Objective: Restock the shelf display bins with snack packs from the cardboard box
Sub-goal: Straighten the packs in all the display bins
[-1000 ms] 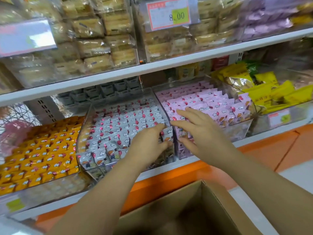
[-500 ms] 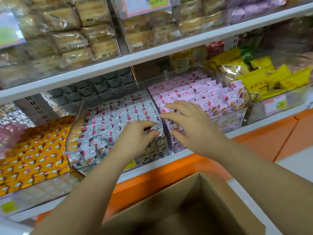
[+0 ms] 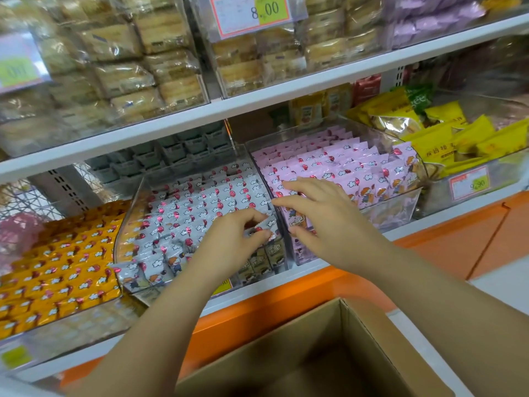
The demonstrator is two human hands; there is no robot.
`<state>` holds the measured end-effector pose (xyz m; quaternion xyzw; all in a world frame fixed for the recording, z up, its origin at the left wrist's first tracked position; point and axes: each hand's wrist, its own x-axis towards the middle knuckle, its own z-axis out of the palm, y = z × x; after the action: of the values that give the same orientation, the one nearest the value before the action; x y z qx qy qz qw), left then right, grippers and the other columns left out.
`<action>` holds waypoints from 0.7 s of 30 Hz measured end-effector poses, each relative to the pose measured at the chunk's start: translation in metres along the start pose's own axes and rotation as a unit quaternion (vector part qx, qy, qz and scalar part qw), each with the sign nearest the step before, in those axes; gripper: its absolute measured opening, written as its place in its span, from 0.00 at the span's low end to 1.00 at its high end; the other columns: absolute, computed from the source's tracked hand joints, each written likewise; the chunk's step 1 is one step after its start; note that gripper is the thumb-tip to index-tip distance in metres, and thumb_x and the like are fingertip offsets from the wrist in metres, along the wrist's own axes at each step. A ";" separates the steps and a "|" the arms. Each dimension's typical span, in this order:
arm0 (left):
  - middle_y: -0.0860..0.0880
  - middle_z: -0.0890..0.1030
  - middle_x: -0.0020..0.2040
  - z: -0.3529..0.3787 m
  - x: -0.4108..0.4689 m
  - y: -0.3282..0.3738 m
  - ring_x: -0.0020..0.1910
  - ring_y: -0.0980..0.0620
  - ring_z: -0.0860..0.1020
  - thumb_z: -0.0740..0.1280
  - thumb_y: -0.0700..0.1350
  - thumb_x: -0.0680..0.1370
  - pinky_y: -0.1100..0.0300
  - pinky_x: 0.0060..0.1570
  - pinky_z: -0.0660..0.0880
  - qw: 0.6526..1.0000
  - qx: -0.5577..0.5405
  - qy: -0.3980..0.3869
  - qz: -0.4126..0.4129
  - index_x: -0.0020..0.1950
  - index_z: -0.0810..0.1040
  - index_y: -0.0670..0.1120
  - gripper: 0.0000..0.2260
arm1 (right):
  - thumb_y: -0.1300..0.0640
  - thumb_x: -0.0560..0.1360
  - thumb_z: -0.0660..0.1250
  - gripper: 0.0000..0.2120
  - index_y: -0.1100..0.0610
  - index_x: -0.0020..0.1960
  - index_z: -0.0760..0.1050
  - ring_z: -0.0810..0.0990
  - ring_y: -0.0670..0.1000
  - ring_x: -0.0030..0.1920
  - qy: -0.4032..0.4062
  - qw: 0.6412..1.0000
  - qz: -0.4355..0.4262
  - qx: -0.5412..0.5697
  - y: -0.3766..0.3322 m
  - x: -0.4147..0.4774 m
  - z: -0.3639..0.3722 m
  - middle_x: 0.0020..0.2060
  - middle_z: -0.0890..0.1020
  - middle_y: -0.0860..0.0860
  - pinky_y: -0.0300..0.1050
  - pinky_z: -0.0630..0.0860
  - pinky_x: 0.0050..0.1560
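Reading "8.00" in black on the green patch of the price card (image 3: 257, 12) up on the top shelf. Spotting "9.90" on the small price label (image 3: 469, 183) fronting the right-hand bin (image 3: 458, 203). Catching just "ee" on a green pack (image 3: 416, 97). Can't make out the print on the snack packs (image 3: 200, 202).

Grey, pink, orange snack packs (image 3: 200, 207)
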<state>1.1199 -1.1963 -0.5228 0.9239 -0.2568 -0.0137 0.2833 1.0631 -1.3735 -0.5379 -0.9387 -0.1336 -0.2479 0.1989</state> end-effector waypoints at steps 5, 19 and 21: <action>0.54 0.79 0.54 0.008 -0.006 -0.003 0.56 0.57 0.74 0.69 0.46 0.77 0.66 0.53 0.65 0.999 -0.026 0.042 -0.002 0.54 0.79 0.50 0.07 | 0.57 0.74 0.66 0.21 0.50 0.67 0.73 0.65 0.55 0.70 0.000 1.000 0.002 0.001 0.001 0.000 0.000 0.68 0.71 0.52 0.56 0.56 0.71; 0.52 0.81 0.48 0.002 0.019 0.001 0.50 0.51 0.77 0.69 0.45 0.77 0.62 0.44 0.70 0.999 0.014 -0.038 -0.022 0.51 0.79 0.50 0.04 | 0.57 0.76 0.67 0.22 0.48 0.69 0.71 0.62 0.52 0.72 -0.017 1.000 0.021 0.002 -0.005 0.001 -0.003 0.70 0.68 0.49 0.52 0.53 0.73; 0.50 0.80 0.57 0.005 0.016 -0.001 0.58 0.51 0.76 0.70 0.47 0.77 0.62 0.52 0.69 0.998 0.029 -0.045 -0.023 0.58 0.79 0.48 0.11 | 0.57 0.76 0.67 0.22 0.48 0.69 0.71 0.62 0.52 0.72 -0.019 1.000 0.022 0.004 -0.005 0.001 -0.004 0.70 0.68 0.49 0.52 0.53 0.73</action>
<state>1.1334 -1.2060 -0.5258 0.9358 -0.2485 -0.0539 0.2440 1.0604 -1.3704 -0.5321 -0.9450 -0.1182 -0.2253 0.2056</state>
